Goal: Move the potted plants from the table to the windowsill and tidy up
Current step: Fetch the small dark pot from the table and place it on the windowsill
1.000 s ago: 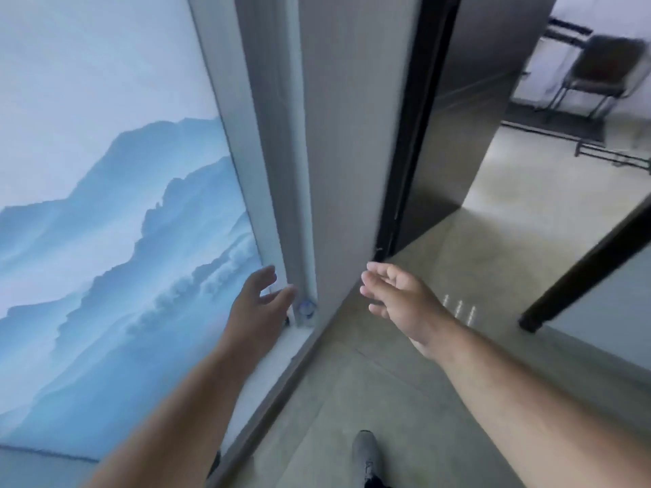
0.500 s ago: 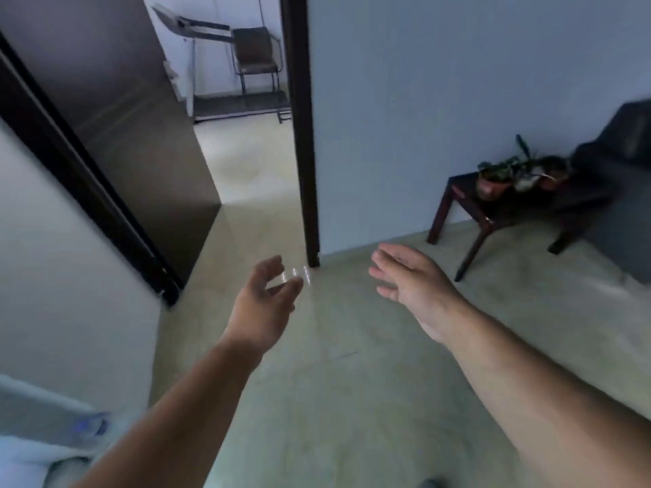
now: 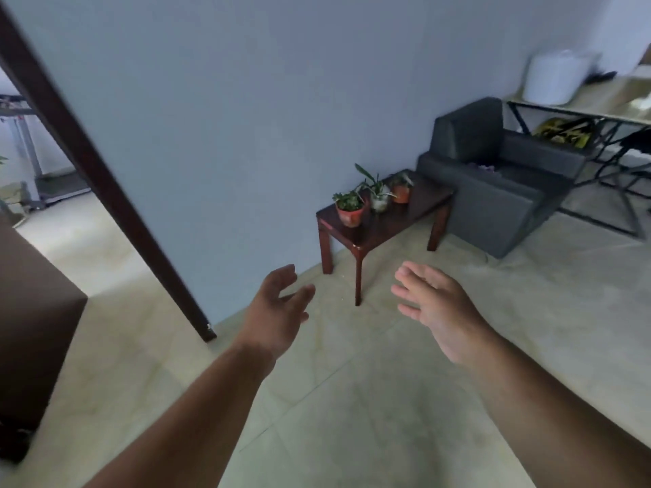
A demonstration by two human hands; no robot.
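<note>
Tiled room, blue wall: the view has swung from the doorway to the table [image 3: 384, 225], well ahead, bearing three potted plants [image 3: 373, 199]. Left hand [image 3: 278, 311] and right hand [image 3: 433, 308] hang spread, empty; carrying not begun.

Blurred white container [image 3: 553, 77], far right
</note>
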